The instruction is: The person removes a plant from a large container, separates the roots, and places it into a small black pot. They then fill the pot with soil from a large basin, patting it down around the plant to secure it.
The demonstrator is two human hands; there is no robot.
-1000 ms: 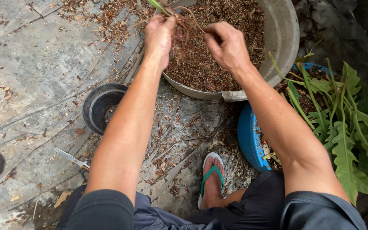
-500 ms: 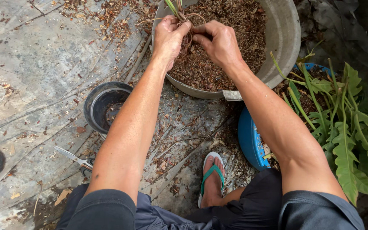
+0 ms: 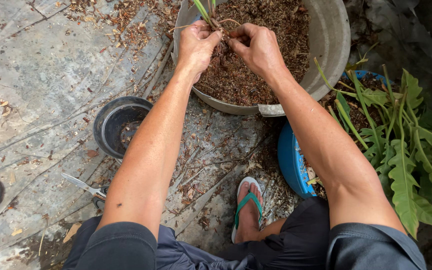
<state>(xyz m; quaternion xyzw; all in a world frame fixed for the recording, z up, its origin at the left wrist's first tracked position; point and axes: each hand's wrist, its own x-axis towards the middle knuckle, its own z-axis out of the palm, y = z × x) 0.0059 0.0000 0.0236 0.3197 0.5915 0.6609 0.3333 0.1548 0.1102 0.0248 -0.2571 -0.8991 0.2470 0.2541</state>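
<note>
Our fingers (image 3: 215, 36) on both the left hand (image 3: 196, 44) and right hand (image 3: 257, 46) pinch shut around a seedling (image 3: 205, 11) and its roots, top centre of the frame, over the soil-filled basin (image 3: 328, 45), black pot (image 3: 118, 125) at left.

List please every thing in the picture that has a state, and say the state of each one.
Left hand: closed on the small plant's base.
Right hand: fingers pinching its roots.
Small plant: held over the basin.
Grey basin: filled with brown potting mix.
Black pot: upright, nearly empty.
Scissors: lying on the ground.
</note>
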